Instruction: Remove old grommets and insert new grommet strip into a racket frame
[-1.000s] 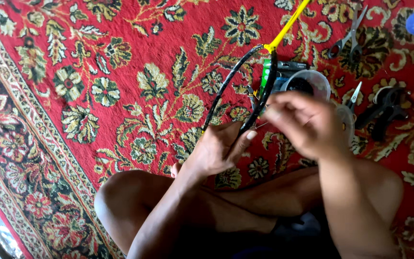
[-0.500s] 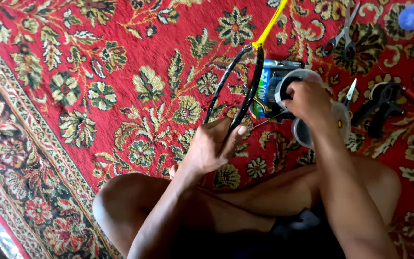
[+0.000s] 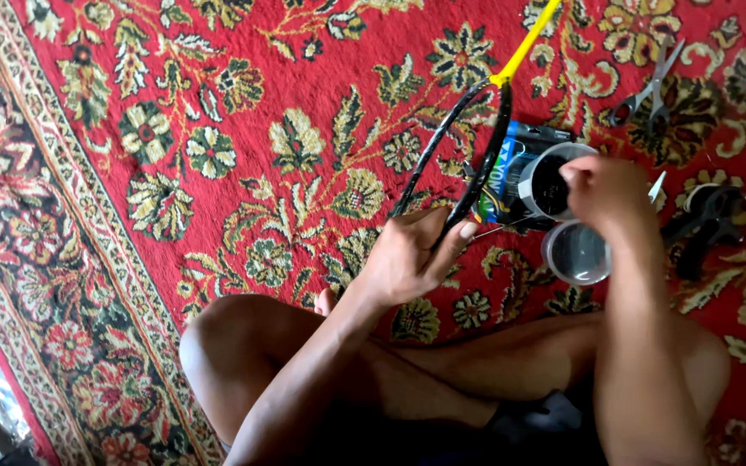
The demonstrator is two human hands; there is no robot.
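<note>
While the frame is gripped low and the other hand dips into a cup, the steps below judge how to work this well.

Left hand: left hand is closed around the rim of the racket frame, thumb and fingers clamped on the black hoop; keep that hold firm so the hoop does not twist.

Right hand: right hand has fingertips pinched together at the mouth of the small cup; whether anything is caught between them I cannot tell; pick slowly, one piece only.

Racket: black hoop tilted up off the carpet, yellow shaft running up to the frame's top edge.

Nearby: clear lid just below the cup; scissors well apart; pliers near the right hand.
</note>
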